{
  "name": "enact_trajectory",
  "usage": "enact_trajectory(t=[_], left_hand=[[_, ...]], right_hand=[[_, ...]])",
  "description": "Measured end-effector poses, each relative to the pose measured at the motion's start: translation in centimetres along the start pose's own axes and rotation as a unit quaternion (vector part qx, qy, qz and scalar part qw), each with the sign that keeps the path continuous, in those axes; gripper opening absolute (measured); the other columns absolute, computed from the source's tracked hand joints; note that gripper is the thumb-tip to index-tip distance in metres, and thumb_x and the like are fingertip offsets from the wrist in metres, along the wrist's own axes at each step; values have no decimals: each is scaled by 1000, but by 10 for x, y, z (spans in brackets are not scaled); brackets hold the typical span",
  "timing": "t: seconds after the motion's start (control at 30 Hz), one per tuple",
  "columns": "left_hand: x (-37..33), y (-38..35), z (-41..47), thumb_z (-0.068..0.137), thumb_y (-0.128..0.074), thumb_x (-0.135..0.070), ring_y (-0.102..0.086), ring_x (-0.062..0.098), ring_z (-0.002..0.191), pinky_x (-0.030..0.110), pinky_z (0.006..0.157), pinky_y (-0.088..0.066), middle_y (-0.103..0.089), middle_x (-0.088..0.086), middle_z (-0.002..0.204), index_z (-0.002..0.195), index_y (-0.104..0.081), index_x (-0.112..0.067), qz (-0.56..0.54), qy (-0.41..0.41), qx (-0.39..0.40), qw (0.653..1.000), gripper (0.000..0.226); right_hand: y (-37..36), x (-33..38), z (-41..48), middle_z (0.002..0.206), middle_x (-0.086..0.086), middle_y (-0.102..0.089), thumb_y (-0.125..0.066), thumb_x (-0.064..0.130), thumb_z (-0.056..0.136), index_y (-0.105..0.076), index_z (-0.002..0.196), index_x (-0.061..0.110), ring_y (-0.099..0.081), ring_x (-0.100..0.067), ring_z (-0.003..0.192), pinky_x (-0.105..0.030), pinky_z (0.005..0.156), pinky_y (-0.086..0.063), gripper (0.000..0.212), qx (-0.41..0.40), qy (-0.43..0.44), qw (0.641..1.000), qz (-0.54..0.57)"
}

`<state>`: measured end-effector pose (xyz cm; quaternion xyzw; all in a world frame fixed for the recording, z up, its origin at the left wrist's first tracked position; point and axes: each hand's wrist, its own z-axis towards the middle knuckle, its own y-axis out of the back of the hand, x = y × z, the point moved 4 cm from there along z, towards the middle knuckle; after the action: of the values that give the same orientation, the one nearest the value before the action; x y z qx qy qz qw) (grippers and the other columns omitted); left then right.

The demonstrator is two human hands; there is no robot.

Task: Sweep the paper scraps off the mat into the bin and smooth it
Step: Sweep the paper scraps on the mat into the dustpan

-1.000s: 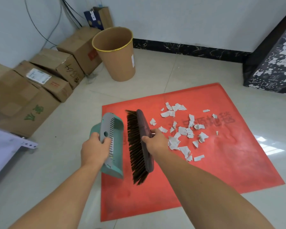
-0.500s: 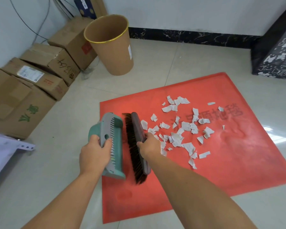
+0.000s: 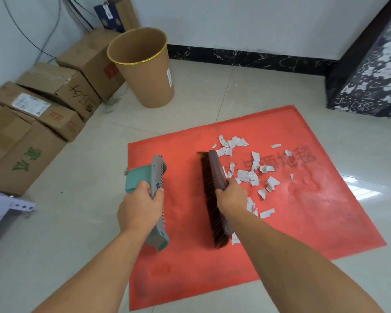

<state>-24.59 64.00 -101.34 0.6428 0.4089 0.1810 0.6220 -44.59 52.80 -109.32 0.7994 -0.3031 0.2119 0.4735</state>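
A red mat (image 3: 303, 222) lies on the tiled floor with several white paper scraps (image 3: 248, 175) scattered over its middle. My right hand (image 3: 231, 196) grips a brown brush (image 3: 212, 195), bristles facing left, standing just left of the scraps. My left hand (image 3: 142, 207) holds a teal and grey dustpan (image 3: 154, 177) on edge at the mat's left border, a gap apart from the brush. The tan bin (image 3: 145, 66) with a gold rim stands upright on the floor beyond the mat.
Cardboard boxes (image 3: 43, 114) line the left wall. A dark patterned box (image 3: 370, 71) stands at the back right. A white perforated object (image 3: 0, 208) pokes in at the left edge. Bare tiles surround the mat.
The brush and dustpan have come apart: the brush now stands further right against the scraps, with a wider gap to the dustpan. The camera view has shifted.
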Motion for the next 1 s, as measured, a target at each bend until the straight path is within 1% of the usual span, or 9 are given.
enact_trajectory(t=[0.13, 0.23, 0.4, 0.5, 0.6, 0.67, 0.8, 0.9, 1.0], left_hand=[[-5, -2, -3, 89, -52, -53, -55, 33, 70, 33, 60, -40, -55, 5, 70, 70, -36, -17, 0, -5, 0, 1000, 43], [-5, -3, -4, 89, -52, -53, -55, 33, 70, 34, 61, -40, -55, 5, 70, 70, -36, -17, -7, -7, -1, 1000, 44], [7, -1, -1, 89, -53, -51, -54, 33, 66, 35, 58, -41, -55, 5, 66, 69, -35, -17, -10, -12, -12, 1000, 43], [8, 0, 2, 88, -54, -51, -53, 33, 65, 35, 57, -39, -54, 4, 63, 69, -36, -16, -12, -11, -16, 1000, 43], [0, 0, 3, 87, -52, -53, -55, 33, 66, 35, 59, -44, -56, 4, 65, 70, -37, -16, -6, -16, -12, 1000, 44], [-6, -1, 4, 88, -52, -52, -55, 32, 66, 34, 58, -41, -54, 2, 65, 71, -37, -16, -2, -18, -7, 1000, 43], [-19, -1, 3, 89, -52, -50, -51, 31, 67, 33, 60, -37, -49, 0, 63, 72, -38, -15, 8, -27, -2, 1000, 41], [-24, 2, 4, 90, -53, -48, -52, 33, 69, 34, 61, -40, -53, 5, 68, 73, -40, -15, 8, -40, -10, 999, 39], [-30, 7, 14, 89, -54, -49, -57, 36, 71, 37, 62, -43, -60, 12, 73, 71, -38, -16, -4, -65, -25, 998, 40]], right_hand=[[7, 0, -3, 90, -4, -59, -59, 21, 89, -58, 113, 10, -53, -23, 82, -28, 69, -39, 27, 16, 39, 999, 6], [-5, 9, -8, 90, -2, -58, -61, 23, 88, -59, 117, 11, -52, -21, 84, -26, 72, -39, 31, 46, 65, 997, 9], [-44, 27, -17, 96, -6, -58, -62, 30, 86, -59, 112, 16, -58, -26, 93, -32, 78, -45, 30, 94, 82, 992, 3], [-59, 28, -19, 97, -11, -64, -60, 25, 87, -59, 112, 12, -61, -31, 93, -35, 79, -49, 28, 86, 65, 994, -1], [-54, 23, -15, 94, -7, -55, -57, 21, 90, -56, 115, 9, -58, -29, 92, -31, 77, -45, 28, 70, 49, 996, -6], [-44, 16, -9, 94, -5, -51, -55, 19, 91, -55, 115, 8, -53, -26, 87, -29, 73, -41, 26, 54, 41, 998, -16], [-14, 0, 6, 100, -12, -61, -54, 18, 91, -54, 113, 6, -55, -28, 86, -28, 69, -39, 25, 1, 11, 1000, -20], [2, -8, 14, 104, -15, -64, -55, 16, 90, -55, 112, 4, -59, -32, 95, -28, 70, -38, 25, -12, -2, 1000, -12], [10, -3, 18, 96, -11, -64, -57, 21, 87, -58, 110, 7, -58, -29, 88, -28, 70, -42, 27, 12, 27, 999, -30]])
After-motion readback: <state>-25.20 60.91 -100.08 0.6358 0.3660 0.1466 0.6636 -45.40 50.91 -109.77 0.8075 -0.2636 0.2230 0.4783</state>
